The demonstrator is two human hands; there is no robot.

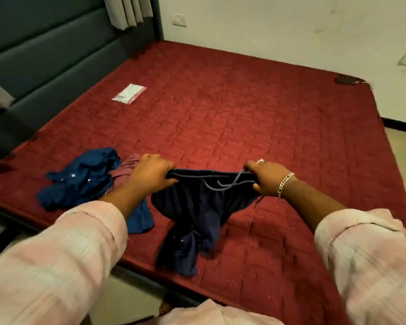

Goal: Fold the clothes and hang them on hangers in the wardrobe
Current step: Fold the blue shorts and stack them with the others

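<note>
Two hands hold one pair of dark navy drawstring shorts (pixel 197 207) by the waistband, stretched flat between them over the near part of a red quilted mattress (pixel 256 109). Left hand (pixel 150 174) has fingers curled round the waistband's left end, thumb underneath; right hand (pixel 265 179) grips the right end the same way, ring on one finger, chain bracelet (pixel 285 184) at the wrist. Grey-blue drawstring (pixel 227 184) hangs loose across the front of the waistband, nearer the right hand. Shorts' legs droop down and bunch on the mattress toward 6 o'clock, close to the near edge. At 9 o'clock from the shorts, just beside the left hand, a crumpled blue button shirt (pixel 80 179) lies on the mattress, partly under the left forearm; a mauve garment (pixel 124 170) sits bunched against it, touching the shirt, kind unclear. Both forearms wear rolled pink checked sleeves (pixel 68 254). At 11 o'clock, well apart from the clothes, a small clear plastic packet (pixel 129 93) lies flat on the mattress. Padded dark headboard (pixel 45 55) runs along the left; a wall switch plate (pixel 179 19) sits at 12 o'clock.
</note>
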